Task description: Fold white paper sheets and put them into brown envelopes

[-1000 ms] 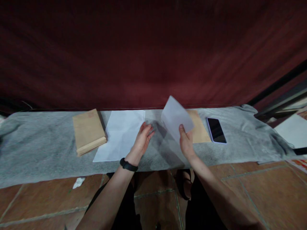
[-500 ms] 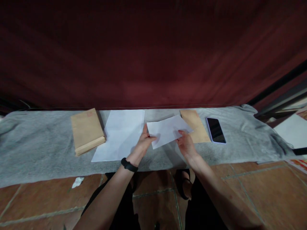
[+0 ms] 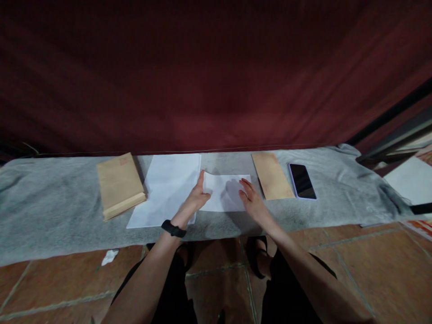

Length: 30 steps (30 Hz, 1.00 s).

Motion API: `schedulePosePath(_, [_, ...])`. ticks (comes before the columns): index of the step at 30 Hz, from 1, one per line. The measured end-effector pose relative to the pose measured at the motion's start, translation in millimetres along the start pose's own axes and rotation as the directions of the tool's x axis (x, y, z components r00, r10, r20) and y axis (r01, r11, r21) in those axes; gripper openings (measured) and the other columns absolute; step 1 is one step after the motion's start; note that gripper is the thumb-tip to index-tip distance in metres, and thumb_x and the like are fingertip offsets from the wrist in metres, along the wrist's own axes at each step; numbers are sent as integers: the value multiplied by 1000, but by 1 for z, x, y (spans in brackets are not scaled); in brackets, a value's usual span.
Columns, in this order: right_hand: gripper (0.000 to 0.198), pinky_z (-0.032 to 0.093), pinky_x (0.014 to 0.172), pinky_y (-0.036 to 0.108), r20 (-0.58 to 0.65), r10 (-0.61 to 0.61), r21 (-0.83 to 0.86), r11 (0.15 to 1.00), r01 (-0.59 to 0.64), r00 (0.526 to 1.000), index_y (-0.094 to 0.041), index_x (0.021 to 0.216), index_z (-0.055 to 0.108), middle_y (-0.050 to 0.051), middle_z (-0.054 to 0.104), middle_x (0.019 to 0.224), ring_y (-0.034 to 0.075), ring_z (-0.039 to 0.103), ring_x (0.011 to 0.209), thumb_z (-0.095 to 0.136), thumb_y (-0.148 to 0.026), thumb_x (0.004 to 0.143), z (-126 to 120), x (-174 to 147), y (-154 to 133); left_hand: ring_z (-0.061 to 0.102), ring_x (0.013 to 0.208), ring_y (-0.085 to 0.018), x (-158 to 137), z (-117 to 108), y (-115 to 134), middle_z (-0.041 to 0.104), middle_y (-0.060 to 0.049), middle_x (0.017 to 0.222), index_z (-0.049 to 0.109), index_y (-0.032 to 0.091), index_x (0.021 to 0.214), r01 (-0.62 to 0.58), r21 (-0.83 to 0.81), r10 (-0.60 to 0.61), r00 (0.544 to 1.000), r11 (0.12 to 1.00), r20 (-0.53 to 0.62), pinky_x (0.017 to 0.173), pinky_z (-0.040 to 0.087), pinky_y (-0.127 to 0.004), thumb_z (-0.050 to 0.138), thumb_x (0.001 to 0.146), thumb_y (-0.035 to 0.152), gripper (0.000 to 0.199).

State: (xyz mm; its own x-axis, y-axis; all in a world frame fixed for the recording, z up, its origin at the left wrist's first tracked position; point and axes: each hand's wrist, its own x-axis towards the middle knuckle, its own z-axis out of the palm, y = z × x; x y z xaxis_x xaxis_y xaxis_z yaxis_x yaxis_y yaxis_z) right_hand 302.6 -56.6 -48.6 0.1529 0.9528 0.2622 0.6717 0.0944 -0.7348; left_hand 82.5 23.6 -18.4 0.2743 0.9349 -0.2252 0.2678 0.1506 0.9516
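A folded sheet of white paper (image 3: pixel 224 202) lies on the grey cloth in front of me, its far left corner slightly raised. My left hand (image 3: pixel 195 196) has the sheet's left edge, with the thumb on top and the other fingers partly hidden. At the right end, my right hand (image 3: pixel 251 198) is open, its fingers stretched over the paper and casting a shadow. Left of it lies a larger stack of white paper (image 3: pixel 168 180), which the folded sheet slightly overlaps. A single brown envelope (image 3: pixel 272 175) rests flat to the right.
A thick stack of brown envelopes (image 3: pixel 120 180) sits on the left, touching the white paper stack. A phone (image 3: pixel 302 181) lies beyond the single envelope. Grey cloth (image 3: pixel 54 202) covers the long surface, backed by a dark red curtain (image 3: pixel 216 90). Tiled floor (image 3: pixel 216 285) shows below.
The folded paper has come down from a tilted position in both hands to lie flat on the cloth. My right hand has let go and spread its fingers; the single envelope is now fully uncovered.
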Motion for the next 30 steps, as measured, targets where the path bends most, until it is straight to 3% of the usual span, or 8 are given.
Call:
schedulePosePath(5, [54, 30, 122, 48, 217, -155, -333, 916, 222, 964, -13, 154, 38, 14, 39, 160, 24, 33, 150, 33, -35, 104, 19, -21, -11, 66, 107, -24, 3, 6, -11, 67, -10, 125, 26, 20, 159, -106, 64, 109, 993, 992, -52, 103, 49, -41, 63, 67, 8, 100])
schedulePosePath(10, [58, 28, 124, 48, 249, -174, -450, 850, 273, 953, -10, 155, 34, 15, 37, 161, 25, 32, 150, 37, -39, 105, 22, -30, -14, 63, 114, -28, -2, 9, -12, 60, -14, 131, 32, 18, 157, -136, 356, 198, 970, 924, -142, 106, 47, -43, 59, 72, 9, 89])
schedulePosePath(13, [58, 27, 124, 49, 247, -185, -472, 834, 285, 951, -11, 157, 32, 14, 36, 161, 25, 32, 150, 39, -37, 105, 22, -31, -14, 56, 128, -33, -18, 23, -6, 53, -20, 141, 35, 13, 155, -155, 569, 286, 947, 808, -148, 110, 43, -49, 52, 82, 12, 74])
schedulePosePath(16, [57, 25, 124, 49, 252, -190, -488, 822, 294, 949, -11, 157, 32, 13, 36, 161, 25, 32, 150, 38, -32, 104, 21, -31, -13, 24, 151, -38, -38, 47, -2, 30, -20, 163, 35, 13, 153, -201, 752, 450, 882, 628, -141, 121, 20, -62, 47, 93, 23, 62])
schedulePosePath(18, [57, 24, 125, 49, 273, -199, -496, 809, 315, 941, -11, 157, 31, 13, 34, 162, 25, 30, 151, 38, -27, 102, 21, -32, -12, 15, 155, -34, -47, 65, -5, 23, -18, 166, 33, 13, 154, -302, 762, 485, 875, 572, -17, 124, 16, -58, 45, 97, 31, 61])
schedulePosePath(21, [64, 22, 125, 51, 313, -237, -501, 781, 372, 920, -9, 158, 28, 14, 30, 164, 27, 25, 153, 42, -18, 96, 20, -36, -9, 20, 154, -31, -53, 85, -16, 29, -21, 163, 28, 8, 156, -414, 708, 430, 886, 571, 172, 124, 23, -53, 38, 101, 43, 66])
schedulePosePath(26, [66, 23, 125, 53, 303, -250, -516, 768, 379, 919, -12, 160, 21, 14, 29, 164, 28, 24, 153, 40, -18, 97, 22, -39, -5, 20, 154, -31, -51, 90, -30, 29, -22, 163, 24, 7, 157, -377, 719, 385, 908, 584, 163, 124, 22, -53, 36, 100, 56, 76])
schedulePosePath(30, [62, 25, 124, 51, 223, -194, -529, 799, 286, 955, -11, 160, 19, 15, 30, 164, 27, 26, 152, 36, -24, 102, 22, -39, -2, 19, 154, -32, -50, 83, -35, 27, -23, 163, 24, 8, 157, -347, 749, 400, 909, 565, 119, 124, 22, -56, 39, 98, 57, 79])
